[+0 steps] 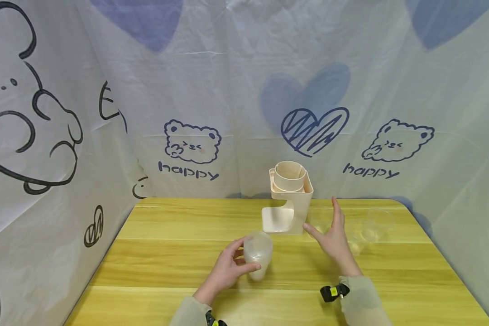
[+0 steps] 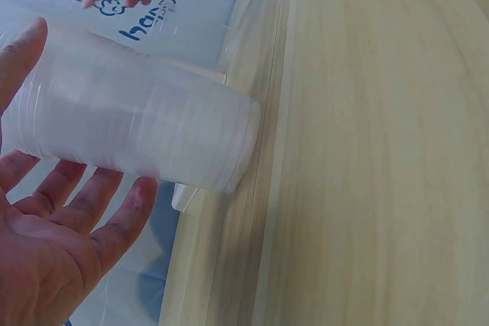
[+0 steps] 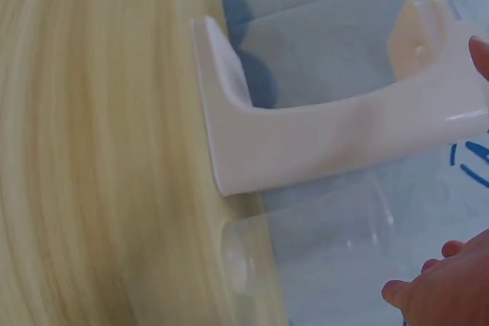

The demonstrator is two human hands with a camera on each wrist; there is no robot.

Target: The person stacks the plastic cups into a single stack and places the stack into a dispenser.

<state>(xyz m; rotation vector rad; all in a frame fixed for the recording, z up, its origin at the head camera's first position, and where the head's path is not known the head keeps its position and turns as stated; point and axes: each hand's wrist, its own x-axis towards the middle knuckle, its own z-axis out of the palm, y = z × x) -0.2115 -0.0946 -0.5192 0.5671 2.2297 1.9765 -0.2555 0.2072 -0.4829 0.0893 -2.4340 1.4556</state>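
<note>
My left hand (image 1: 230, 267) holds a stack of clear plastic cups (image 1: 258, 253), thumb on one side and fingers on the other. In the left wrist view the nested cups (image 2: 145, 112) lie across the frame between thumb and fingers, their bottom end close to the wooden surface. My right hand (image 1: 335, 240) is spread, thumb apart from the fingers, just right of a cream plastic holder (image 1: 299, 213). In the right wrist view the holder (image 3: 321, 135) shows its flat foot and upright back, with a clear cup (image 3: 321, 257) beside it and my fingertips near that cup.
Several clear cups (image 1: 368, 233) stand at the right on the wooden table (image 1: 167, 262). A round cream cup-like piece (image 1: 289, 177) sits in the holder's top. A printed white curtain (image 1: 244, 90) hangs behind the table and along both sides.
</note>
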